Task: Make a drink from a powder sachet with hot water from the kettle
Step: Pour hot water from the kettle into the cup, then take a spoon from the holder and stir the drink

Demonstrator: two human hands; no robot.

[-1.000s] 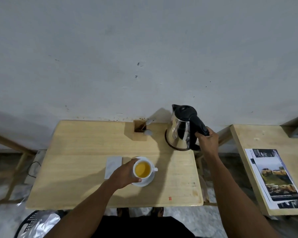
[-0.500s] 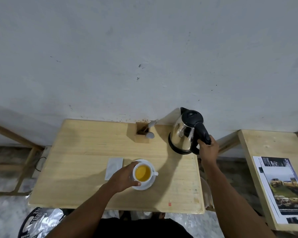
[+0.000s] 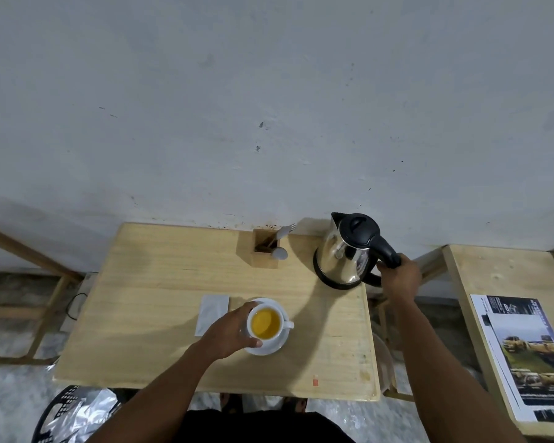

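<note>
A white cup [image 3: 265, 323] of yellow drink sits on a white saucer [image 3: 274, 346] near the front middle of the wooden table [image 3: 160, 289]. The left hand [image 3: 229, 330] curls around the cup's left side, thumb and fingers touching its wall; the hand hides part of the saucer's rim. Just left of the saucer lies a flat white sachet [image 3: 212, 313], its lower right corner covered by the hand; any print on it cannot be made out.

At the table's far right corner stands the steel kettle [image 3: 346, 254] with a black lid, upright on its dark base. The right hand [image 3: 398, 278] is closed around the black handle, fingers wrapped out of sight behind it.

Between them, by the wall, a wooden holder [image 3: 265, 252] keeps 2 pale utensils, their lower parts hidden inside. A printed sheet [image 3: 531, 356] lies on a second table, cut off at the right edge.
</note>
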